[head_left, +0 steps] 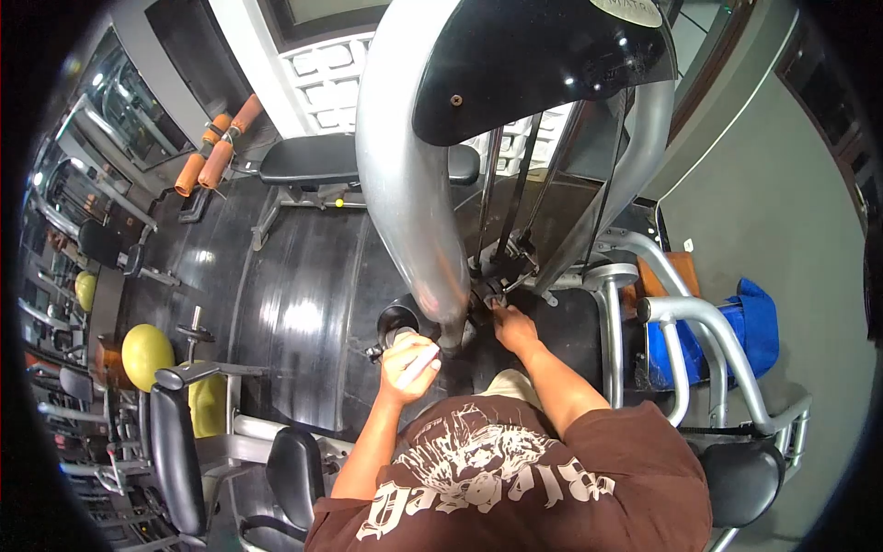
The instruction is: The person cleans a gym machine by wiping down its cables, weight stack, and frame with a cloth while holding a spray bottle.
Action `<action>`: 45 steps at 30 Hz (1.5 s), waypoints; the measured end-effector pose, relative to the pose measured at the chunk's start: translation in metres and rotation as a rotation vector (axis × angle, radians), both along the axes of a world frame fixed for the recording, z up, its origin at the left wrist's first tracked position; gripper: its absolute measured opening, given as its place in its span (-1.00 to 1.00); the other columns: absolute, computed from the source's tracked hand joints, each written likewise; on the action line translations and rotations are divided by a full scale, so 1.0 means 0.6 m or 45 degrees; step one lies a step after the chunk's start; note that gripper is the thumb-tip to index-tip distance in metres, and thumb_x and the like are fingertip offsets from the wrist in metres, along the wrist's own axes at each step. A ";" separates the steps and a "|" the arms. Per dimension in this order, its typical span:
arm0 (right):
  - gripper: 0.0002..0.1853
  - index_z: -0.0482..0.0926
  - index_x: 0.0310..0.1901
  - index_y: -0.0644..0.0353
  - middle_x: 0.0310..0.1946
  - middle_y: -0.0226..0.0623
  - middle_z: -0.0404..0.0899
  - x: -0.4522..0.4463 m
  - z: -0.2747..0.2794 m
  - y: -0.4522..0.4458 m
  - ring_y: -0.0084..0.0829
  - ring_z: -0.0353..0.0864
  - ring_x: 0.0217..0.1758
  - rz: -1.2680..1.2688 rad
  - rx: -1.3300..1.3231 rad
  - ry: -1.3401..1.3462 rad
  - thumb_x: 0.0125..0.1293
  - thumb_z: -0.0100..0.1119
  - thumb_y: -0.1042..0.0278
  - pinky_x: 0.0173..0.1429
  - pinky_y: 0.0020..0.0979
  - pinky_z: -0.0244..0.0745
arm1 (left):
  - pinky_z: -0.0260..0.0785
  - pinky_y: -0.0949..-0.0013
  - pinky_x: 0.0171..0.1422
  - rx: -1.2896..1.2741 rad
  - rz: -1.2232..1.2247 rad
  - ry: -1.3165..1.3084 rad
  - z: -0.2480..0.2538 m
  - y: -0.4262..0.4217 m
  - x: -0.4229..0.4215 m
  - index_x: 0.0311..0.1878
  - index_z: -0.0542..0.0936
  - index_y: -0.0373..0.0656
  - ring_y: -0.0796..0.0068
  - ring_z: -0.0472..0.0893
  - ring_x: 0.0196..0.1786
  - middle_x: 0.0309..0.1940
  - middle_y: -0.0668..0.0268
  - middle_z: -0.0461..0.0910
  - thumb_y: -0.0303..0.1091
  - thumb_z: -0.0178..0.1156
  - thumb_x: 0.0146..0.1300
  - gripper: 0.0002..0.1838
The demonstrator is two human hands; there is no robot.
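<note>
My left hand (409, 368) is closed around a crumpled white cloth (421, 365), left of the curved silver frame (409, 212) of a weight machine. Just above that hand is a round black cup-like part (396, 316). On the other side of the frame, my right hand (513, 328) reaches low beside the weight stack's black guide rods (492, 198). Its fingers are curled at the dark metal parts, and a small pale patch shows at the fingertips. What they hold there is too small to make out. A black shroud (543, 69) covers the machine's top.
Silver tube handles (704, 322) and a blue mat (759, 322) are on the right. A black flat bench (308, 161) and orange foam rollers (217, 161) stand at the back left. Yellow balls (148, 357) and a padded machine (175, 451) are at the left.
</note>
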State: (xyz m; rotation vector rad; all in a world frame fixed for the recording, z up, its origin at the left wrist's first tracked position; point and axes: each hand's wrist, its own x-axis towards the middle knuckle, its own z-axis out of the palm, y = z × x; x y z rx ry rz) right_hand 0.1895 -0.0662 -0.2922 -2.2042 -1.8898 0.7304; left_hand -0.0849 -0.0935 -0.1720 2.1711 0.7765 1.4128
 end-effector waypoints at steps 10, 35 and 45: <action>-0.58 0.58 0.29 -0.16 0.07 -0.02 0.65 -0.004 -0.058 0.071 0.07 0.61 0.21 -0.023 0.442 0.213 0.41 0.08 0.15 0.31 -0.01 0.51 | 0.50 0.14 -0.11 0.042 0.010 0.002 -0.006 0.003 -0.003 -0.28 0.67 -0.35 0.16 0.65 -0.34 -0.41 0.14 0.66 -0.53 0.37 0.02 -0.83; -0.59 0.59 0.26 -0.15 0.13 -0.09 0.63 -0.037 -0.010 0.096 0.06 0.61 0.19 -0.107 0.101 0.107 0.43 0.02 0.11 0.27 -0.02 0.54 | 0.48 0.15 -0.02 -0.209 0.009 -0.010 0.004 -0.002 -0.002 -0.31 0.68 -0.29 0.16 0.65 -0.32 -0.38 0.15 0.68 -0.50 0.38 0.03 -0.86; -0.67 0.68 0.10 -0.06 -0.02 -0.12 0.65 0.008 -0.051 -0.037 0.10 0.67 0.03 -0.041 0.234 0.105 0.31 0.18 0.23 0.11 -0.01 0.60 | 0.48 0.16 -0.02 -0.207 -0.009 -0.049 0.003 -0.002 0.000 -0.30 0.68 -0.28 0.17 0.65 -0.31 -0.36 0.15 0.68 -0.50 0.38 0.04 -0.86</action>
